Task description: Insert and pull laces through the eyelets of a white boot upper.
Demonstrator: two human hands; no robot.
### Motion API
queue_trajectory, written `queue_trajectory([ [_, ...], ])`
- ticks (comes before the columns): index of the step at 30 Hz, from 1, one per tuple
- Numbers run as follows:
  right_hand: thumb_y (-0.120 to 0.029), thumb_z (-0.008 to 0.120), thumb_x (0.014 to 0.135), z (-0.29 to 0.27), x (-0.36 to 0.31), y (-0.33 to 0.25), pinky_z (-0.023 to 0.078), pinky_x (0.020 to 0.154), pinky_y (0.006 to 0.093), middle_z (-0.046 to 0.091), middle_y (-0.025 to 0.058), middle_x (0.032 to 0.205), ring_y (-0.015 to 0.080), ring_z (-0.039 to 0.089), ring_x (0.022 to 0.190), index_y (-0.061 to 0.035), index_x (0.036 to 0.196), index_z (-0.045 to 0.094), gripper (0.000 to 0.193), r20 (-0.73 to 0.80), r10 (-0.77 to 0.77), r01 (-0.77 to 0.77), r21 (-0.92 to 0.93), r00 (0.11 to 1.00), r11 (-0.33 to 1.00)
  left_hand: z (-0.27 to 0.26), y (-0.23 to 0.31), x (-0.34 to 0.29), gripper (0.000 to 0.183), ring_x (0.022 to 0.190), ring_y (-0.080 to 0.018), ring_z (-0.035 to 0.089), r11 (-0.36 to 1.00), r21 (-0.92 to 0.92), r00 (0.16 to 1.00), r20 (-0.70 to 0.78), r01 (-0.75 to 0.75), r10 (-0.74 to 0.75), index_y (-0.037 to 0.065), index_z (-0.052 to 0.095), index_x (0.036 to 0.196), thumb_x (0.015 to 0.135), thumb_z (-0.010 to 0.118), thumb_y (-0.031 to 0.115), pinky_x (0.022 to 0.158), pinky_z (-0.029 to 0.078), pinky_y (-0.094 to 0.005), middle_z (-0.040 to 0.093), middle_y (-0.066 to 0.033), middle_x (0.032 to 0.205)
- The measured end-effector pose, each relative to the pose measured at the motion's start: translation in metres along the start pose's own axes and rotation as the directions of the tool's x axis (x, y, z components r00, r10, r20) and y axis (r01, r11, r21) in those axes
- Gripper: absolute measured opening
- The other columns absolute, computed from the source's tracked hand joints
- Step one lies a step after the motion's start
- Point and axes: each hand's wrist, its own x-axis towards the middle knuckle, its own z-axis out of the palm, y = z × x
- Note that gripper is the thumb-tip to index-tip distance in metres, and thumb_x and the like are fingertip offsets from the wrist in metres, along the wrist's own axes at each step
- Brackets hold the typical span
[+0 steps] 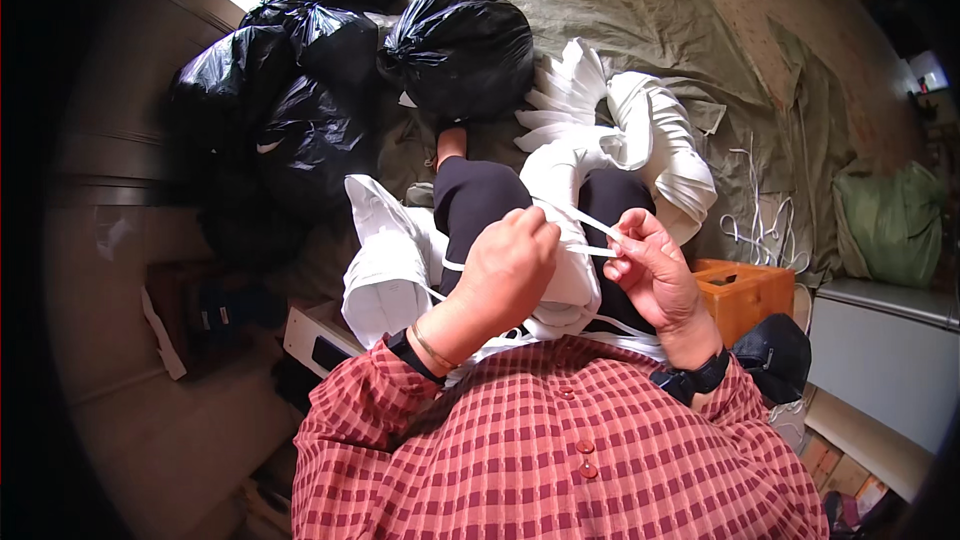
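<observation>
Across my lap lies a long bundle of white fabric pieces [562, 172], stacked and curving away past my knees. Above its near end, my left hand [508, 262] is closed in a fist, back upward, gripping a flat white cord [594, 251]. My right hand [658, 275] pinches the cord between thumb and fingertips, a little to the right. Two strands stretch between the hands over the bundle. What lies inside my left fingers is hidden. Another stack of white fabric [385, 295] rests beside my left leg, and more cord trails across my waist.
Full black plastic bags [462, 55] are heaped at the far left and centre. A grey-green cloth [640, 25] covers the floor. To my right are a wooden box [755, 305], loose white cords [765, 230], a green sack [888, 225] and a grey-topped box [880, 360].
</observation>
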Motion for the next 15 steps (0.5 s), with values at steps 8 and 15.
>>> queue_trajectory([
  [8, -0.001, 0.063, 0.099, -0.009, -0.002, -0.007, 0.044, 0.073, 0.0288, 0.045, -0.0014, 0.083, 0.0089, 0.042, 0.071, -0.0110, 0.101, 0.051, 0.016, 0.164, -0.045, -0.006, 0.301, 0.985, 0.954, 0.005, -0.009, 0.006, 0.024, 0.069, -0.0189, 0.066, 0.623, -0.417, 0.749, 0.345, 0.662, -0.566, -0.002, 0.067, 0.096, 0.101, 0.075, 0.020, 0.065, 0.054, -0.0352, 0.068, -0.0106, 0.077],
  [15, -0.007, 0.070, 0.103, 0.012, 0.019, -0.030, 0.053, 0.080, 0.0293, 0.066, 0.0035, 0.105, 0.0129, 0.061, 0.083, -0.0087, 0.113, 0.065, 0.011, -0.133, -0.495, 0.277, -0.691, 0.859, 0.667, -0.004, 0.008, -0.017, 0.025, 0.077, -0.0440, 0.066, 0.848, -0.353, 0.911, 0.029, 0.395, -0.412, 0.002, 0.060, 0.092, 0.100, 0.073, 0.022, 0.067, 0.053, -0.0515, 0.063, -0.0203, 0.086],
])
